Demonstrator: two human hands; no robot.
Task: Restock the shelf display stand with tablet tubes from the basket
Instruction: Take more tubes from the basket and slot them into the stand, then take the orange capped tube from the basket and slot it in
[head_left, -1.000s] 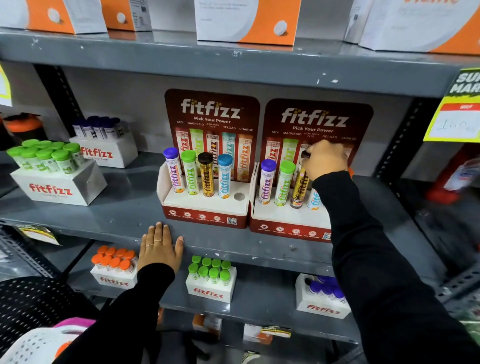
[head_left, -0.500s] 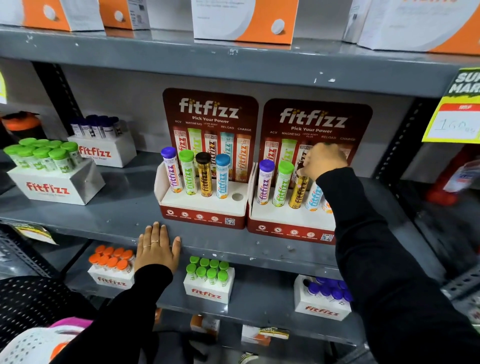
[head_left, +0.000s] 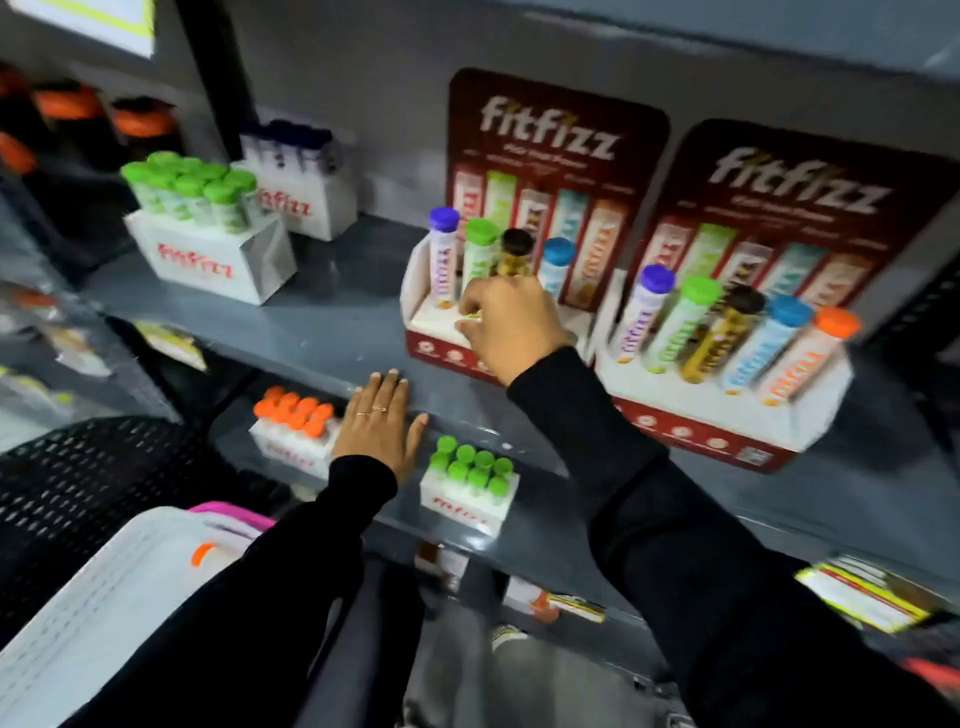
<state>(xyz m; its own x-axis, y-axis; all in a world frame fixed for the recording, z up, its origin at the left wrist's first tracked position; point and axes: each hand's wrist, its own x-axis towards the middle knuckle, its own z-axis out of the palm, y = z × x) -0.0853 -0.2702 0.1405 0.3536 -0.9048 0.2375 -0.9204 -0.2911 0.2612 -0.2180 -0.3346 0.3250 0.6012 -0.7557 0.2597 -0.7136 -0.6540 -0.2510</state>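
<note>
Two red and white fitfizz display stands sit on the grey shelf. The right stand (head_left: 691, 415) holds five tubes, the last one orange-capped (head_left: 810, 358). The left stand (head_left: 423, 322) shows purple, green, black and blue capped tubes, and my right hand (head_left: 511, 332) covers its front, fingers curled by the green tube's (head_left: 480, 249) base. Blur hides whether the fingers grip anything. My left hand (head_left: 379, 431) lies flat, fingers apart, on the shelf's front edge. A white basket (head_left: 78, 623) sits at the lower left, with an orange cap (head_left: 202, 553) showing inside.
White fitfizz boxes of green-capped (head_left: 208, 234) and dark-capped (head_left: 306, 182) tubes stand on the shelf's left. Orange-capped (head_left: 293, 426) and green-capped (head_left: 470, 488) boxes sit on the lower shelf. A black mesh basket (head_left: 78, 467) is at the left.
My right hand left the right stand, which now holds an orange-capped tube, and moved left to the left stand. The view swung down and left. My left hand stayed put.
</note>
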